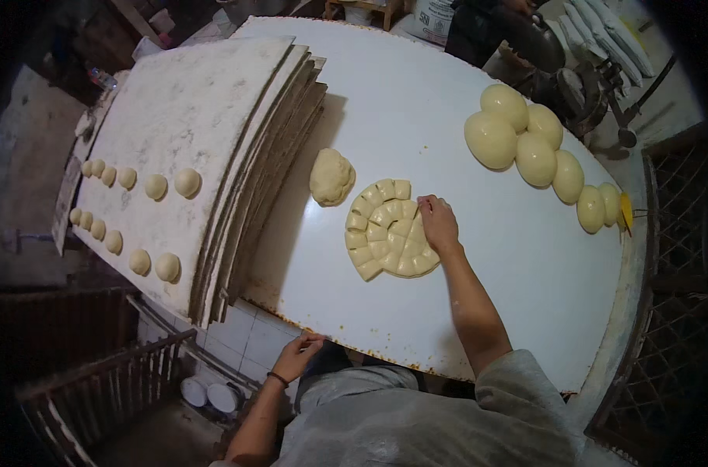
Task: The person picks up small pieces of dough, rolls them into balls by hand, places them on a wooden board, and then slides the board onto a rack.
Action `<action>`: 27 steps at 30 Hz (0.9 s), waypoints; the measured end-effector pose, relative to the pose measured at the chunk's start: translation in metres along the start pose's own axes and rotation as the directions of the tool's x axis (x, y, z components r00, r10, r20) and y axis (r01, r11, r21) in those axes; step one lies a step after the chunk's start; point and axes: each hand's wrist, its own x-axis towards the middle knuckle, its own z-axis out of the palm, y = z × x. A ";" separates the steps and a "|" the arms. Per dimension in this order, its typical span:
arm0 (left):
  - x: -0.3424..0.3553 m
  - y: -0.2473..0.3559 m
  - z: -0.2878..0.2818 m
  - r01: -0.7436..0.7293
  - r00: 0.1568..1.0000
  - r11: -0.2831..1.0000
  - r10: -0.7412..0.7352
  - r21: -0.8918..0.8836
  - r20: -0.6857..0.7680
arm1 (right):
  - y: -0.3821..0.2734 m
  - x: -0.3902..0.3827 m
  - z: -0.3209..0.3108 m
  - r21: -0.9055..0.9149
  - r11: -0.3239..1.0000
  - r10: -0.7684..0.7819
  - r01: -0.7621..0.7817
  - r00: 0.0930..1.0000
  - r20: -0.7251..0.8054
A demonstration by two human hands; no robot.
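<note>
While right hand bends at dough, left hand seemingly curls.

A bakery workroom, dough in every stage across a broad white worktop, a scored dough sheet at its middle, glossy large dough balls grouped to the right, stacked floury boards bearing rows of small rounds, pale sacks piled beyond.
</note>
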 end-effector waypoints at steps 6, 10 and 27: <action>0.033 0.012 0.059 -0.083 0.988 0.987 0.063 0.140 0.139 | 0.041 -0.027 0.024 -0.097 0.991 -0.098 0.089 0.991 -0.087; 0.048 0.020 0.096 -0.219 0.941 0.956 0.153 0.197 0.303 | 0.139 -0.029 -0.006 0.035 0.998 0.056 -0.044 0.825 -0.563; 0.098 -0.038 0.083 -0.725 0.639 0.382 0.683 0.573 0.353 | 0.058 -0.376 0.109 0.520 0.819 0.504 -0.243 0.738 -0.449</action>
